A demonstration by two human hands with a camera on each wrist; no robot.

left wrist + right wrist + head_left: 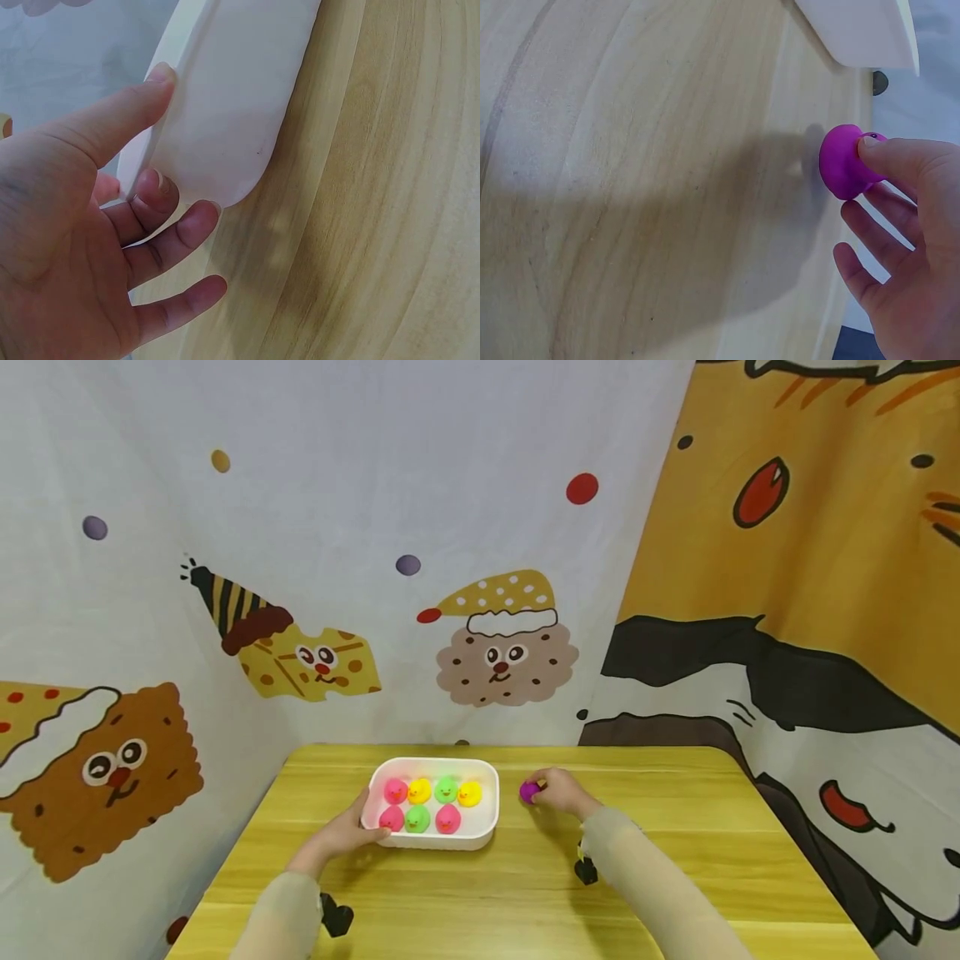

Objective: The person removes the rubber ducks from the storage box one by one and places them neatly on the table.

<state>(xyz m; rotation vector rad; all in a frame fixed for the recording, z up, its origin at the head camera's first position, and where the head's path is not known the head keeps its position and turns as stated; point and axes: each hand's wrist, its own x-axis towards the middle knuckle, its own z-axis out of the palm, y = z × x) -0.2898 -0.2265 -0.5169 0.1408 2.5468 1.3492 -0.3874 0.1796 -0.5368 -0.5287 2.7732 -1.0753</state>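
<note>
A white plastic tub (468,842) stands on the table, with several small rubber ducks in pink, yellow and green inside it. My left hand (347,837) holds the tub at its left end; in the left wrist view the thumb lies on the rim and fingertips touch the wall below. To the right of the tub, my right hand (562,792) pinches a purple rubber duck (844,163) between thumb and fingers. In the right wrist view the duck's rounded base faces the tabletop, close to its own shadow; whether it touches the wood I cannot tell.
The wooden table (675,860) has its far edge against a white cloth backdrop (315,527) printed with cartoon figures. An orange printed panel (697,543) hangs at the right. A dark wrist mount (587,870) sits under the right sleeve.
</note>
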